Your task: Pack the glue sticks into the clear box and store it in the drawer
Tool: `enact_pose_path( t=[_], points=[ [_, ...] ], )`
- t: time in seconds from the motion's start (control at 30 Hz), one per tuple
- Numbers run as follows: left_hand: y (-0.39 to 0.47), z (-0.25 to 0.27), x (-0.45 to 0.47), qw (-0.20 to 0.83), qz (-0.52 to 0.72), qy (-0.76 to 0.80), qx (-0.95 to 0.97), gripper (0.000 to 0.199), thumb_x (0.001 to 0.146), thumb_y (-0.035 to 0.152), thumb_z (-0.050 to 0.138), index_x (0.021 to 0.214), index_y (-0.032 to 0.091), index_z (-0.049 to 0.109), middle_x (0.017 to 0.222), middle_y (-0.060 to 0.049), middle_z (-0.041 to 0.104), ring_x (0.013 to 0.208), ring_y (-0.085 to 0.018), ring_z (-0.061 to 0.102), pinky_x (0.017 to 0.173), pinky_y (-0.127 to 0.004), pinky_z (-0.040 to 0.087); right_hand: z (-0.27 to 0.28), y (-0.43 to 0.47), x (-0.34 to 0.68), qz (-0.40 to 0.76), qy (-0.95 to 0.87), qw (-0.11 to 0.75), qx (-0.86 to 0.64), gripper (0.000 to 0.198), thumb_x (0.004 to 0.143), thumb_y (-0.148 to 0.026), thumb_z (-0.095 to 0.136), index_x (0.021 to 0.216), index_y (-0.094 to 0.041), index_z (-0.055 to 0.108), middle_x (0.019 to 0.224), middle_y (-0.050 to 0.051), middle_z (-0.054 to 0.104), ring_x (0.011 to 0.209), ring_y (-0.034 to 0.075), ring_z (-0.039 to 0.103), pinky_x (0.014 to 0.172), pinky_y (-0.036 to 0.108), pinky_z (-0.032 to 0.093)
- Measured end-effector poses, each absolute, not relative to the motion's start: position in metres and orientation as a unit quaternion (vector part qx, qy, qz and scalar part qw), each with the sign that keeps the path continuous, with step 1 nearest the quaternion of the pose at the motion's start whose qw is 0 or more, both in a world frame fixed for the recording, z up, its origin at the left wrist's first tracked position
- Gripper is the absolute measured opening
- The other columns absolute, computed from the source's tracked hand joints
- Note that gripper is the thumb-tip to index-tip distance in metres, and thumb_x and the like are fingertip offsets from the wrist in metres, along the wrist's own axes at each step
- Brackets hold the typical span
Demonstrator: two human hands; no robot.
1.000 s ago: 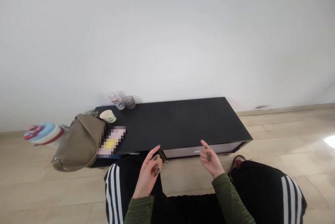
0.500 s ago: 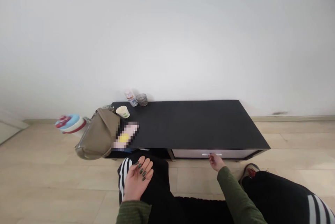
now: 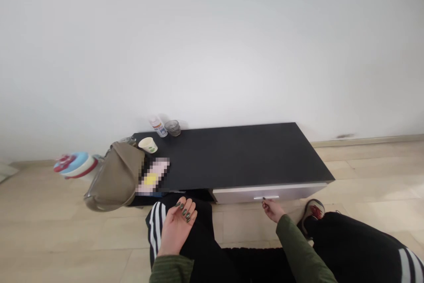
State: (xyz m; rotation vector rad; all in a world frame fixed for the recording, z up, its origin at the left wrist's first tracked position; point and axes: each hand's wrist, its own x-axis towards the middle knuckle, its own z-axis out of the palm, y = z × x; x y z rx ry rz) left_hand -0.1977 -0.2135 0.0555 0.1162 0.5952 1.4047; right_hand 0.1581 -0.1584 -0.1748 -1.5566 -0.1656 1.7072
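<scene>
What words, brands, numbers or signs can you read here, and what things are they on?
None can be read.
White cylindrical container with a coloured label: print too small and blurred.
Cream paper cup with green marks: no readable letters.
Flat pink thing with a yellow patch: pixelated, unreadable.
Pale flat drawer front by the bare right hand: no writing shows.

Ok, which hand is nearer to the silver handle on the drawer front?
Right. The right hand has its curled fingers at the silver handle; the left hand is well to the left of it, palm up over the left trouser leg.
</scene>
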Motion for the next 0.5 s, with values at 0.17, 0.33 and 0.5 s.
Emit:
enact_pose_path(
  t=[0.17,0.33,0.5],
  points=[
    [-0.204,0.041,-0.188,0.720,0.594,0.339,0.120,0.023,0.076,0.018,0.064,0.071,0.020,0.042,0.066,0.004,0.042,0.059,-0.011,0.045,0.058,-0.027,0.041,-0.151,-0.207,0.157,0.706,-0.112,0.297,-0.633,0.023,0.076,-0.018,0.074,0.073,-0.018,0.052,0.063,0.005,0.067,0.049,0.012,0.063,0.040,0.016,0.036],
    [-0.197,0.008,-0.165,0.679,0.484,0.503,0.227,0.023,0.070,0.029,0.069,0.071,0.019,0.048,0.065,0.003,0.053,0.059,-0.010,0.049,0.057,-0.023,0.041,-0.091,-0.220,0.162,0.716,-0.379,0.245,-0.533,0.040,0.079,-0.056,0.065,0.087,-0.017,0.063,0.094,0.011,0.075,0.066,0.018,0.072,0.048,0.021,0.042],
    [-0.197,-0.036,-0.141,0.671,0.287,0.589,0.348,0.025,0.071,0.042,0.062,0.073,0.019,0.051,0.065,0.001,0.061,0.055,-0.011,0.054,0.052,-0.021,0.037,-0.075,-0.186,0.170,0.480,-0.476,0.269,-0.686,0.040,0.081,-0.047,0.057,0.107,-0.017,0.065,0.108,0.014,0.073,0.102,0.027,0.069,0.079,0.033,0.051]
  ],
)
